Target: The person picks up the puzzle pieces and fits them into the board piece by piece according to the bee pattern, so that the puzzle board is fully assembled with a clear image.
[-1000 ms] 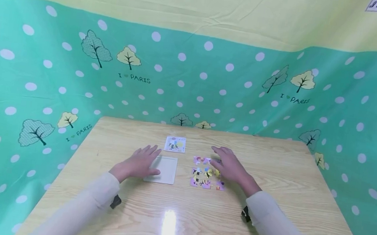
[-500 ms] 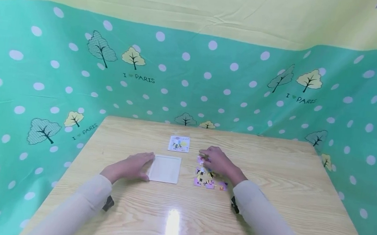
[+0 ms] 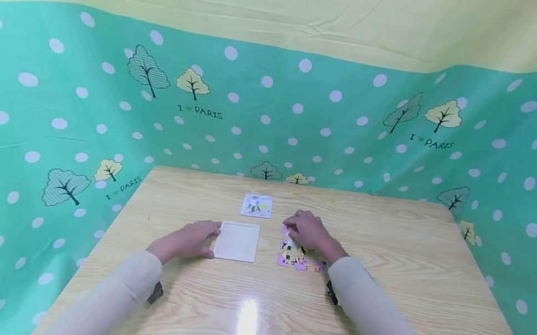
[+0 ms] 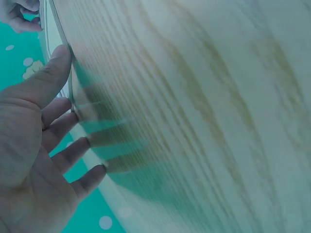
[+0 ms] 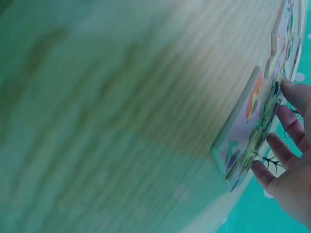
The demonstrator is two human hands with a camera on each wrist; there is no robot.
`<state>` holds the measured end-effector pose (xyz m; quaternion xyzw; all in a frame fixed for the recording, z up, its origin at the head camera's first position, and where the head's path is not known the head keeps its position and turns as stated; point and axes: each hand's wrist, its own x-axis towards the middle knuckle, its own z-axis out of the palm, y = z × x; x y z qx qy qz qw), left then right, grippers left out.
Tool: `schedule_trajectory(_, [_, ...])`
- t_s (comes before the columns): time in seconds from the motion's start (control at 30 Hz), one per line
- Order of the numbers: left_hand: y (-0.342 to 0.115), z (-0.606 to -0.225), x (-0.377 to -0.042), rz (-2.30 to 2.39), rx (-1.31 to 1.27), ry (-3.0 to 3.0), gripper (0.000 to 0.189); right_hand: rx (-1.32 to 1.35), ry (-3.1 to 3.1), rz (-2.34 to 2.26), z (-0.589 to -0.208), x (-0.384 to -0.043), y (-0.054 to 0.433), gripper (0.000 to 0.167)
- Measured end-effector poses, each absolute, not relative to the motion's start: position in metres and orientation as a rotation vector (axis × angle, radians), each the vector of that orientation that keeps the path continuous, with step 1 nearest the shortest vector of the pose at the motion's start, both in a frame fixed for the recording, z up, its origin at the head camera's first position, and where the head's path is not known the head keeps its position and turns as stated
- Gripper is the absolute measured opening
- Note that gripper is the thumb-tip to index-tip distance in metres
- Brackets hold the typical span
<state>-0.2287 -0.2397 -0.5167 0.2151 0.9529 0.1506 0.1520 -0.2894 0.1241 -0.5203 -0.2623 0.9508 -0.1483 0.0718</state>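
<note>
My left hand [image 3: 193, 238] lies at the left side of a shallow white puzzle tray [image 3: 237, 241]. Its thumb and fingers spread along that edge, and in the left wrist view the thumb tip [image 4: 60, 52] touches the rim. Over the far part of a set of cut-out bee jigsaw pieces [image 3: 291, 257] is my right hand [image 3: 310, 230], its fingertips down at the far-left corner piece [image 3: 285, 229]. Whether they pinch it is hidden. In the right wrist view the thumb [image 5: 295, 92] is close to the pieces, the other fingers apart from it.
Behind the tray a square bee picture card [image 3: 257, 206] lies flat. All of this is on a light wooden table [image 3: 389, 249], with a strip of glare [image 3: 246, 332] near the front. A green dotted cloth [image 3: 237, 96] hangs behind and at both sides.
My left hand has come down from over the tray to its left edge. My right hand has lowered and moved left, its fingers bending down to the far-left piece. The view has shifted slightly.
</note>
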Motion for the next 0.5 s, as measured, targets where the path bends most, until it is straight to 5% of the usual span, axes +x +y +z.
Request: schedule_trajectory(0.5, [-0.2373, -0.5097, -0.2269, 0.327, 0.668, 2.761, 0.065, -0.808, 2.849, -0.47, -0.5168, -0.2894, 0.1223, 0.029])
